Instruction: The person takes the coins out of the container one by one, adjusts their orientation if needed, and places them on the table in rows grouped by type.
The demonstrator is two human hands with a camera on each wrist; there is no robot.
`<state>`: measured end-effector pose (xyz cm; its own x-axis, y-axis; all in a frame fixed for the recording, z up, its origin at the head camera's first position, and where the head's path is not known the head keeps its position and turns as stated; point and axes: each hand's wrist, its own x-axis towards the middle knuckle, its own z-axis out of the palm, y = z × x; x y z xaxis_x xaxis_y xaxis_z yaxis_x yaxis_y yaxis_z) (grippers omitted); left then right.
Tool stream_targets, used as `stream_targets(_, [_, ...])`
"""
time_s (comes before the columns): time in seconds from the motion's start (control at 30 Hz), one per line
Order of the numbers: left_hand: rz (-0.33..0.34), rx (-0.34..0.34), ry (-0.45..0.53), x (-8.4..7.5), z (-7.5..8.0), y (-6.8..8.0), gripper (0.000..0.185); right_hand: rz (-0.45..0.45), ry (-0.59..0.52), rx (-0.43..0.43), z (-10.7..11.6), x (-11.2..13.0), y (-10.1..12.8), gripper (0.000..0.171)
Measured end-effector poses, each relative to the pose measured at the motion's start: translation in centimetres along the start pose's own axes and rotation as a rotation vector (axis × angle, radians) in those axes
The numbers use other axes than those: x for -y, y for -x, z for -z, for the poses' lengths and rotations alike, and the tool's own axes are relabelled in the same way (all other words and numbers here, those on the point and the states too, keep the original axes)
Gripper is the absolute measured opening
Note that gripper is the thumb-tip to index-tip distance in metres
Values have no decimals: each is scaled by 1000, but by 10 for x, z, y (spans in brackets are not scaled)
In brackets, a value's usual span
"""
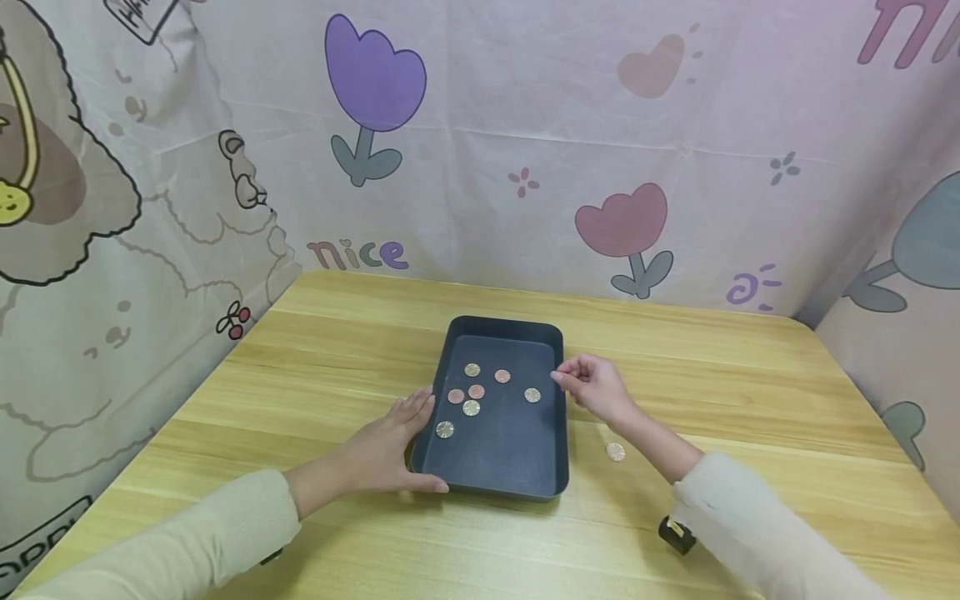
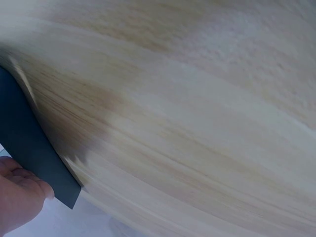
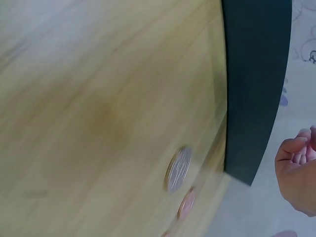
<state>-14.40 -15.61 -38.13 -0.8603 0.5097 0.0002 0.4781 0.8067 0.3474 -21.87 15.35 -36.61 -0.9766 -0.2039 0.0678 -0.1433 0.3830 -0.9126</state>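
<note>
- Back cloth (image 1: 480, 250), left of centre: the word "nice" (image 1: 357, 255), in multicoloured lower-case letters.
- Back cloth, upper right: pink letter "n" (image 1: 900, 32); the next character is cut off by the frame edge.
- Left cloth (image 1: 67, 367), upper edge: framed lettering (image 1: 141, 12), initial "H" legible; remainder cut off.
- Left cloth, lower corner: framed block lettering (image 1: 47, 543), partly cut off; reading uncertain.
- Coins (image 1: 532, 395): face markings too small to read.
- Black object (image 1: 677, 535) by the right sleeve (image 1: 757, 521): yellow patch, details not readable.

Cream sleeves (image 1: 202, 535), black wrist camera (image 1: 677, 535)
</note>
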Motion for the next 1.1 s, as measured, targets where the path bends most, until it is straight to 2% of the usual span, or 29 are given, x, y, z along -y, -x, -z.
stream_targets(0.27, [4,-4,-1,0,0,0,117,-8,-19,23,-29,2,-11,15])
stream_targets(0.47, [-3,-18,10,0,1,1,116,-26,41,-14,-39,2,-19,12])
stream_targets(0.57, [1,-18,12,0,1,1,116,-45,136,-21,-40,3,-22,10])
stream_targets(0.73, [0,-21,14,0,1,0,116,-53,354,34,-41,6,-24,11])
stream_targets(0.97, [5,-12,22,0,0,1,116,-31,696,44,-52,10,-25,12])
stream_targets(1.1, [15,-4,27,1,0,2,117,9,786,36,-57,12,-25,19])
